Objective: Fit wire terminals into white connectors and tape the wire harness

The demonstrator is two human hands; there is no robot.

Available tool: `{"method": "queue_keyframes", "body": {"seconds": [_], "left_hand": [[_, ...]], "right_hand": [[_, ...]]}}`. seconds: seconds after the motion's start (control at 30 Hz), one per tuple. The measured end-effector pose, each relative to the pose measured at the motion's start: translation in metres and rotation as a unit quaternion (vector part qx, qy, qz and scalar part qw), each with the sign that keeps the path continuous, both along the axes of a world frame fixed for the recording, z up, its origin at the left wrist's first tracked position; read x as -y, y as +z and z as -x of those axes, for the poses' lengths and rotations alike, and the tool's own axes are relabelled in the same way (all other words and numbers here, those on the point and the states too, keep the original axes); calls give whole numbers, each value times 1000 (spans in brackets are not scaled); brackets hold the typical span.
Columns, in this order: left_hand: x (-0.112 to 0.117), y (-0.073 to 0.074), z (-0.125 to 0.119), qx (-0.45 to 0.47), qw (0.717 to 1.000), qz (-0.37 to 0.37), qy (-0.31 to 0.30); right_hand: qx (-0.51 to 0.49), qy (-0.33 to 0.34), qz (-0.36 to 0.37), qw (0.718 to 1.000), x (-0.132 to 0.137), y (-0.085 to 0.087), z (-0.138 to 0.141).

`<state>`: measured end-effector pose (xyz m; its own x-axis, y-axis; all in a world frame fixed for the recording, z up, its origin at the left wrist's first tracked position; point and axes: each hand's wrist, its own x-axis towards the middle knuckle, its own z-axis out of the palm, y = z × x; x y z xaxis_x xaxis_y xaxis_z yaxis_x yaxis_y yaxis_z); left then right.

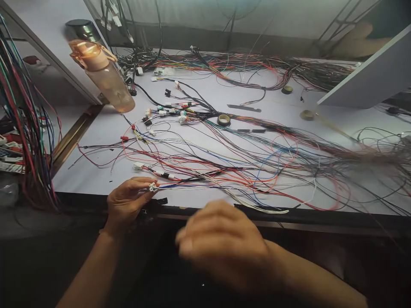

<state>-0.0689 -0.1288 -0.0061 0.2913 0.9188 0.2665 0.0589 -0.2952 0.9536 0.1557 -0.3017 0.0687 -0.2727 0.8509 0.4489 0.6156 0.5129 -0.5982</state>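
At the front edge of the table, my left hand (128,201) pinches a small white wire connector (153,187) between thumb and fingers. Blue, white and dark wires (192,186) run from the connector to the right, over the table. My right hand (224,248) is in front of the table edge, to the right of the left one and apart from the wires. Its fingers look curled, but motion smears them, and whether anything is in them cannot be seen. Just beyond the left hand lies another white connector (138,166) with white and black sleeves on its wires.
A large wire harness (250,122) spreads across the table, with tape rolls (224,120) on and behind it. A tilted bottle (109,81) stands at the left, near a hanging wire bundle (28,128). At the right rises a white panel (369,77). More wires lie along the back.
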Motion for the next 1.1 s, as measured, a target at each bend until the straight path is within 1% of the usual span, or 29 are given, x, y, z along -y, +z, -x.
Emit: {"method": "queue_keyframes", "body": {"seconds": [0.07, 0.1, 0.17, 0.23, 0.3, 0.43, 0.5, 0.67, 0.8, 0.9, 0.97, 1.03, 1.1], "left_hand": [[2, 1, 2, -1, 1000, -1, -3], [3, 2, 4, -2, 1000, -7, -11], [6, 4, 9, -7, 999, -28, -43], [9, 5, 17, -22, 994, -60, -85], [12, 6, 25, -44, 989, -89, -109], [20, 2, 38, -87, 983, -115, -112], [23, -2, 40, -93, 980, -124, -123], [23, -8, 40, -105, 978, -133, -124], [24, -7, 37, -106, 979, -131, -112], [25, -6, 36, -96, 981, -123, -117], [25, -6, 37, -95, 981, -117, -124], [25, -6, 37, -94, 981, -111, -126], [25, -6, 36, -93, 982, -106, -124]], "right_hand": [[-5, -80, 2, 997, -32, -17, -9], [16, -115, 3, 993, -41, -27, -13], [73, -164, 12, 984, -46, -45, -21], [126, -176, 26, 976, -43, -57, -27], [147, -173, 29, 973, -39, -63, -31], [152, -149, 13, 977, -39, -66, -36], [161, -137, 19, 977, -40, -67, -39], [180, -125, 41, 975, -39, -70, -50], [168, -117, 33, 978, -37, -72, -58], [140, -100, 32, 985, -37, -71, -63], [110, -108, 34, 987, -40, -70, -65], [88, -136, 31, 986, -44, -67, -65], [93, -163, 29, 982, -51, -65, -62]]}}
